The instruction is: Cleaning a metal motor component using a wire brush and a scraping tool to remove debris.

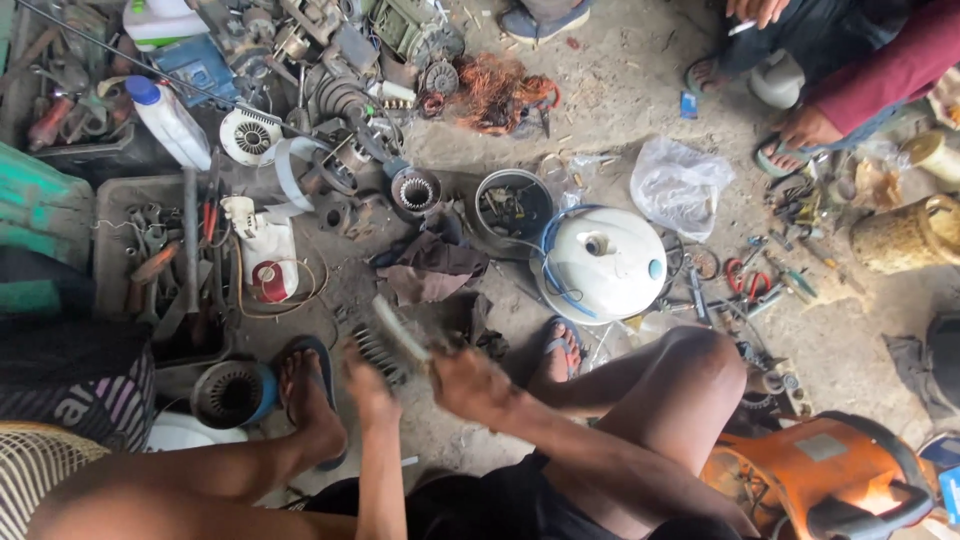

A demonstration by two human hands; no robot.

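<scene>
Left hand (368,385) grips a ribbed metal part (378,352) at six o'clock; right hand (468,380) clasps a pale brush (400,328) across it. Blurred strokes risk a slip, knuckles striking ribs.

A domed housing (605,262) lay on the floor (620,110) ahead of the hands, a tool tray (115,215) far left, a plastic bag (678,180) behind it.

soft even daylight, hands motion-blurred
</scene>
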